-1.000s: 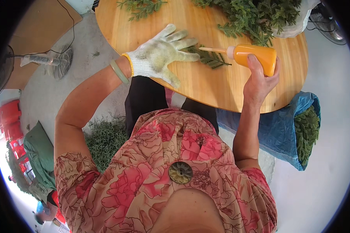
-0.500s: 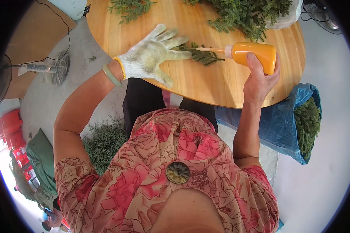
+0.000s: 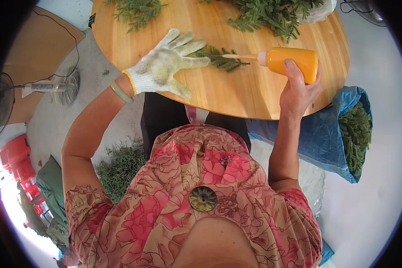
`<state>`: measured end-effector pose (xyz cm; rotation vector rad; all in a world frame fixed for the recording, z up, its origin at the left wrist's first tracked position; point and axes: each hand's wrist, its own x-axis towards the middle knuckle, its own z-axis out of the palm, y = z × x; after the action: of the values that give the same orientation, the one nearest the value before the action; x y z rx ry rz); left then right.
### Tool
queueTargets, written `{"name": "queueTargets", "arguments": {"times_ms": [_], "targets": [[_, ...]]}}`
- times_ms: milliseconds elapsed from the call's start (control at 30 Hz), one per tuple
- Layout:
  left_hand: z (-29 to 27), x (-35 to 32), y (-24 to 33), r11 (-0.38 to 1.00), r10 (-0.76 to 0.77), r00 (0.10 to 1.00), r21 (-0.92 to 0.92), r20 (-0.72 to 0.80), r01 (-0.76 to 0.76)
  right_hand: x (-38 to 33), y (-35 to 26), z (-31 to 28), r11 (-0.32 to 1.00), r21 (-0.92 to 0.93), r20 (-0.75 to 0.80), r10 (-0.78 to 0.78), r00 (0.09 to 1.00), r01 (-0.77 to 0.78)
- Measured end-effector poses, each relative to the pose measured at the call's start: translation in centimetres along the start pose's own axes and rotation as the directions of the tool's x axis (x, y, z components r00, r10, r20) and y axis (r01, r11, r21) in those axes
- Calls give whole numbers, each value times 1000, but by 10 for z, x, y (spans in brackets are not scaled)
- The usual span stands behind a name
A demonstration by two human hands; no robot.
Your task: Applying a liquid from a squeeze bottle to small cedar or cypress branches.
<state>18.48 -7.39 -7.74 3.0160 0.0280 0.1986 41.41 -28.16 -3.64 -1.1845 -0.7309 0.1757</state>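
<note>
Head view: our right hand (image 3: 298, 91) wraps its fingers round a plain orange squeeze bottle (image 3: 288, 61), whose long nozzle (image 3: 241, 57) points over a conifer sprig (image 3: 230, 61) on the round wooden desk (image 3: 254, 91). Our gloved left hand (image 3: 163, 67) splays its fingers at the sprig's left end; we cannot tell whether they press it. Evergreen branches (image 3: 277, 15) lie beyond. Blue sack (image 3: 317, 149) sits right, fan (image 3: 2, 102) left, on grey floor (image 3: 96, 85).
</note>
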Motion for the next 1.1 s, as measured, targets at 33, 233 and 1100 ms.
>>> {"name": "queueTargets", "arguments": {"times_ms": [33, 233, 1100], "targets": [[0, 0, 0, 1000, 2, 1000, 2, 2, -2, -1, 0, 3, 1000, 15, -6, 7, 1000, -6], [1, 1, 2, 999, -21, 1000, -38, 14, 21, 0, 5, 16, 1000, -3, 39, 11, 999, -11], [-2, -1, 2, 997, -22, 999, -68, 23, 23, 1, -7, -30, 993, -114, -36, -25, 999, 21]]}}
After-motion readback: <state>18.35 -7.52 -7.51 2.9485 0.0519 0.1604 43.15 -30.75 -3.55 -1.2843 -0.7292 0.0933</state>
